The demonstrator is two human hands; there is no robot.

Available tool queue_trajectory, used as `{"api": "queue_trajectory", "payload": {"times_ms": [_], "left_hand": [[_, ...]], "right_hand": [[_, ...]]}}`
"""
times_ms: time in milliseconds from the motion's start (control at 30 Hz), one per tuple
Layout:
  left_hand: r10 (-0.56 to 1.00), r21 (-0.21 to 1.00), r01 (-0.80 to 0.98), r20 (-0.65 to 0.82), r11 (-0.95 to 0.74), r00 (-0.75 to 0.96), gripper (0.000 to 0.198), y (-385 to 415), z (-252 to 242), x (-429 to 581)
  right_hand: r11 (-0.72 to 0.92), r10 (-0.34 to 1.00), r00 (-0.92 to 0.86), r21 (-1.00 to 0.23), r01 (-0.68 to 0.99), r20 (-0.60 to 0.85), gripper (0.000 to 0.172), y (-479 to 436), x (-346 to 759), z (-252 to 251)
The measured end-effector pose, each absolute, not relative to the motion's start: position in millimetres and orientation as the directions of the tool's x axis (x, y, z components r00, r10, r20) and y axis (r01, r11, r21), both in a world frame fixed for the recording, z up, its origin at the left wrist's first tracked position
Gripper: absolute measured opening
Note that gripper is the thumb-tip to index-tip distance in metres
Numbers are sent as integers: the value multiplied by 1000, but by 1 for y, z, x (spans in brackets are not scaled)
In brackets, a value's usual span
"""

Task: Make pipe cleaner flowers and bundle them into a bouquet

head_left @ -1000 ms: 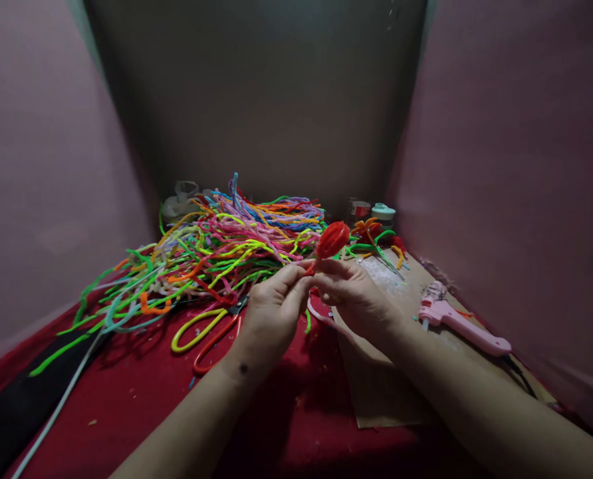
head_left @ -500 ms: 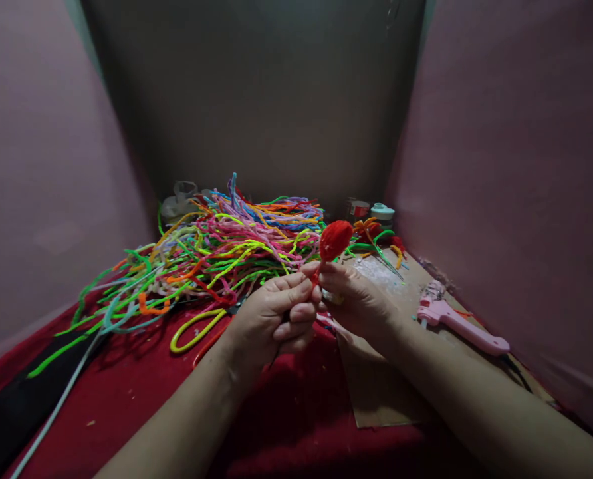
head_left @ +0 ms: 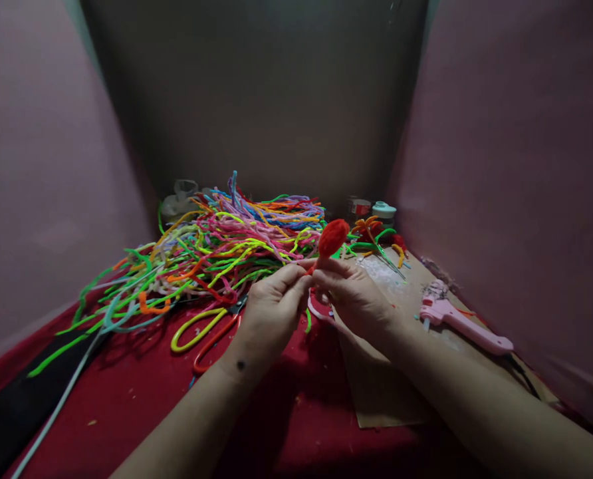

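Note:
A red fuzzy pipe-cleaner piece (head_left: 334, 238), shaped into a rounded petal-like loop on a short twisted stem, stands up above my fingertips. My left hand (head_left: 274, 306) is closed, thumb and fingers pinching the stem from the left. From the other side my right hand (head_left: 351, 293) pinches the same stem just under the red loop, fingers closed. Both sets of fingertips nearly meet and hide the stem's lower end. Scissors (head_left: 199, 332) with one yellow and one red handle lie beside my left wrist, their blades partly under the pipe cleaners.
Many coloured pipe cleaners (head_left: 246, 239) are heaped at the back left. A pink glue gun (head_left: 466, 326) lies on the cardboard (head_left: 383, 392) at right. Behind it are orange and green pieces (head_left: 371, 233), tweezers (head_left: 389, 261) and a jar with a pale lid (head_left: 383, 211).
My left hand has rolled over so its back shows more and its fingers tuck under. The red loop has dipped slightly and turned, looking narrower. Both hands keep their pinch.

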State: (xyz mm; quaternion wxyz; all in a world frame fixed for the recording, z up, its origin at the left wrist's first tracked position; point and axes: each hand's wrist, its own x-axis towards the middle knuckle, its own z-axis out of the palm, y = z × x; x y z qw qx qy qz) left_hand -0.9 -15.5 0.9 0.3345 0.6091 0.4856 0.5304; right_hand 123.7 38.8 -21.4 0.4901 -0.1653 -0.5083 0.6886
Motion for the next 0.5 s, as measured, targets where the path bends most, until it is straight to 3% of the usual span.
{"api": "queue_trajectory", "payload": {"times_ms": [100,267,400,500], "left_hand": [[985,985,-62,166,-163,50,24,-15,6,-1],[964,919,-391,52,56,259,13,-13,2,-7],[898,876,-431,-6,217,440,12,-10,0,-12],[907,923,-338,-26,183,421,17,-9,2,-11]], "right_hand": [[12,806,-507,-866,-500,304,16,38,125,-18],[-45,786,-552,-866,-499,277,16,39,128,-15],[-120,736,-620,-849,-515,272,16,42,128,-17],[-102,771,-574,-836,-539,276,11,42,127,-19]]}}
